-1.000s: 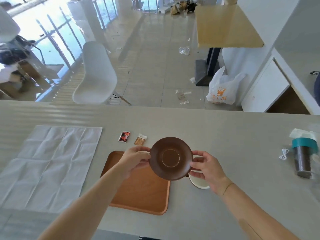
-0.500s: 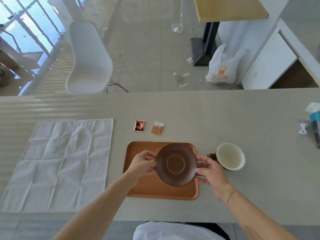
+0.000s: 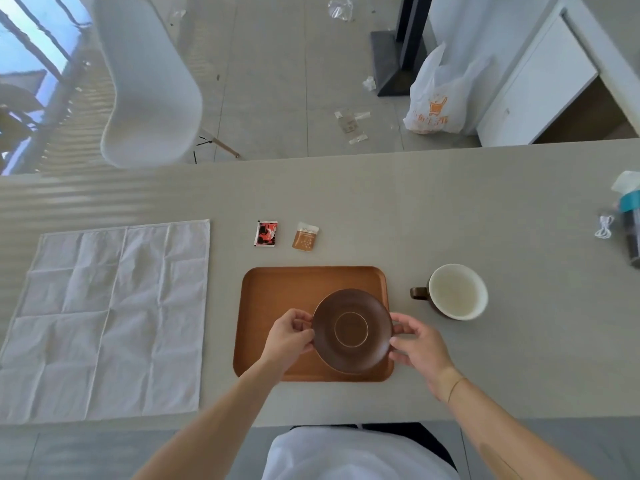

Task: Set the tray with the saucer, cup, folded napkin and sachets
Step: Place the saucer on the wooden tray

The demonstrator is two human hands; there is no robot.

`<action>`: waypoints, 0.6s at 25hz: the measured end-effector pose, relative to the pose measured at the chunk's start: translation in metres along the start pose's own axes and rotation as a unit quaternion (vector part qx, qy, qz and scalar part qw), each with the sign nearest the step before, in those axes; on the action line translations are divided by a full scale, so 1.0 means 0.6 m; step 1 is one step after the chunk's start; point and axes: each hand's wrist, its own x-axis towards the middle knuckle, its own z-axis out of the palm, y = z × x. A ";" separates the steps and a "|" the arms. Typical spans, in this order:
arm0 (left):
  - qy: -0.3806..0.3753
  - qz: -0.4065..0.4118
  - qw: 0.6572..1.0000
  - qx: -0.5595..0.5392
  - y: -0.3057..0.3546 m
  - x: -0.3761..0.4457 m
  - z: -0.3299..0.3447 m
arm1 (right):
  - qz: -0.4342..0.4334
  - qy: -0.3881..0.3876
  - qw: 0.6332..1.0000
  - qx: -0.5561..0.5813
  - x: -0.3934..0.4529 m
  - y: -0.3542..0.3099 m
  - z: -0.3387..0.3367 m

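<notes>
A dark brown saucer [image 3: 352,330] is over the right half of the wooden tray [image 3: 277,292]. My left hand [image 3: 289,337] pinches its left rim and my right hand [image 3: 417,344] holds its right rim. A brown cup [image 3: 456,292] with a pale inside stands on the table to the right of the tray, handle toward the tray. Behind the tray lie a red sachet [image 3: 266,233] and a tan sachet [image 3: 305,236]. A white napkin [image 3: 107,317] lies spread out flat on the left of the table.
A bottle with a teal cap [image 3: 630,223] and a small white cord [image 3: 604,227] sit at the table's right edge. Beyond the far edge are a white chair [image 3: 149,84], a white plastic bag [image 3: 438,98] and scraps on the floor.
Both hands have lowered the saucer from above the tray's far edge down over its right half. The view has tilted downward, so the cup shows in full beside the tray.
</notes>
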 end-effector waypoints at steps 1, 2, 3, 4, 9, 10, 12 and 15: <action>0.004 0.000 1.000 0.001 0.000 0.003 0.002 | 0.000 0.000 1.000 -0.006 0.003 0.002 0.001; 0.008 0.000 1.000 0.001 0.000 0.006 0.002 | -0.002 0.000 1.000 -0.013 0.006 0.003 0.003; 0.011 -0.001 1.000 0.004 -0.002 0.008 0.002 | -0.004 -0.001 1.000 -0.022 0.009 0.006 0.005; 0.015 -0.004 1.000 0.008 -0.003 0.010 0.002 | -0.006 0.000 1.000 -0.031 0.011 0.008 0.006; 0.022 -0.001 1.000 0.009 -0.008 0.017 0.006 | -0.006 0.009 0.998 -0.056 0.019 0.007 0.006; 0.024 -0.001 1.000 0.007 -0.008 0.017 0.006 | -0.007 0.010 0.998 -0.064 0.021 0.006 0.006; 0.031 0.000 1.000 0.008 -0.007 0.018 0.006 | -0.007 0.010 0.997 -0.072 0.024 0.004 0.010; 0.034 -0.002 0.999 0.009 -0.007 0.018 0.005 | 0.002 0.015 0.997 -0.069 0.025 0.001 0.011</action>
